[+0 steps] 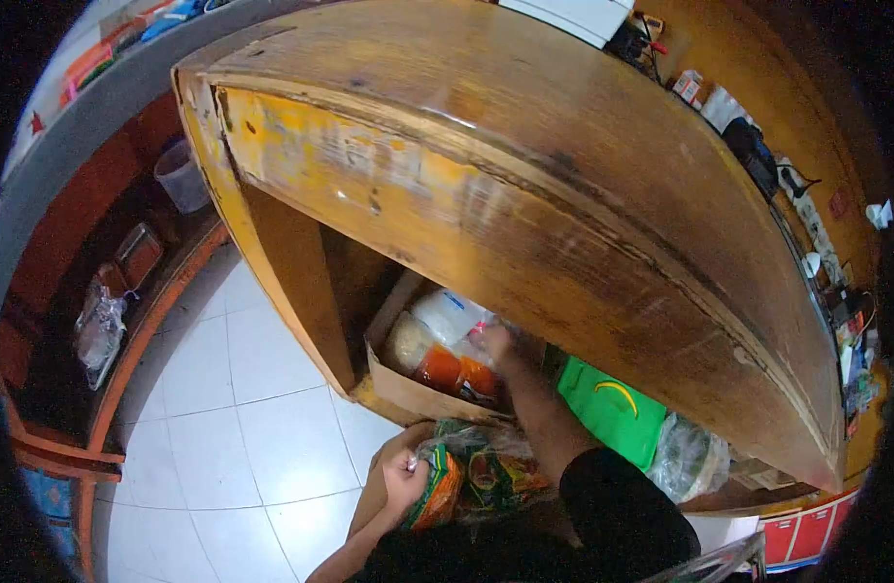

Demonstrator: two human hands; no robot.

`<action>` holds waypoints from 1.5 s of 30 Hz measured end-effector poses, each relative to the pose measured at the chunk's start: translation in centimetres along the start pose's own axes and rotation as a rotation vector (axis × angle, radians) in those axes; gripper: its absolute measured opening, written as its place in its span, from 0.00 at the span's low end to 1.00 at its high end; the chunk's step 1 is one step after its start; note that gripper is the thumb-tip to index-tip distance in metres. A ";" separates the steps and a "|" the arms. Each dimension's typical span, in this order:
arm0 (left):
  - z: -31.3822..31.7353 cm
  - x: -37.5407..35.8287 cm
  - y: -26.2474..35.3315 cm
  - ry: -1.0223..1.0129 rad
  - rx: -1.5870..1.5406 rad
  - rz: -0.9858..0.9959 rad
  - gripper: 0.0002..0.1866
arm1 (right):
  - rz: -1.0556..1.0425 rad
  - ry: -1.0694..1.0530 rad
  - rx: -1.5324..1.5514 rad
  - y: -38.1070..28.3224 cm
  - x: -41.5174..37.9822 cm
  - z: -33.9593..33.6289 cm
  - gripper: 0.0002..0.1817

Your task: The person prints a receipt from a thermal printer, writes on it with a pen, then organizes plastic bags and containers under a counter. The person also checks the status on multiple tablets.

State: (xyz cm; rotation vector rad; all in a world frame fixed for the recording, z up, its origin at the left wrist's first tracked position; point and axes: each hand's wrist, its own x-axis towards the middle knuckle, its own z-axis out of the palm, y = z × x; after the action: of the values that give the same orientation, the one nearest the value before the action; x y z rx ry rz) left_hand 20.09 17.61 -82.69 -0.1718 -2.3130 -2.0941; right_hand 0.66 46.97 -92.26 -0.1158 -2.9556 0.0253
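My left hand (405, 479) is closed on the gathered edge of a clear plastic bag (486, 439) that lies across my lap. Inside that bag are green and orange printed packets (445, 491). My right hand (495, 342) reaches under the table top into an open cardboard box (408, 391), its fingers curled at a bit of pink (478, 328) beside a white plastic pack (445, 316). What those fingers grip I cannot tell. Also in the box are a clear bag of pale contents (408, 345) and orange-red packets (439, 368).
A wooden table (524, 107) overhangs the box, its front edge close above my right forearm. A green plastic container (610, 408) and a clear bag (688, 457) sit to the right. At left, a wooden shelf (160, 311) holds a plastic bucket (183, 177) above the white tiled floor (262, 428).
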 end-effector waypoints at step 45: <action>-0.1 0.5 -3.5 -0.063 0.055 0.019 0.09 | 0.354 0.105 0.980 0.8 -16.4 -21.6 0.06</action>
State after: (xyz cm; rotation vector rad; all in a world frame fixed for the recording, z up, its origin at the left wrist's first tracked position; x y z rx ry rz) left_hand 19.31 17.24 -86.10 -0.2613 -2.3914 -2.0434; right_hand 20.78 46.69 -74.03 -0.4598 -2.4374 1.4007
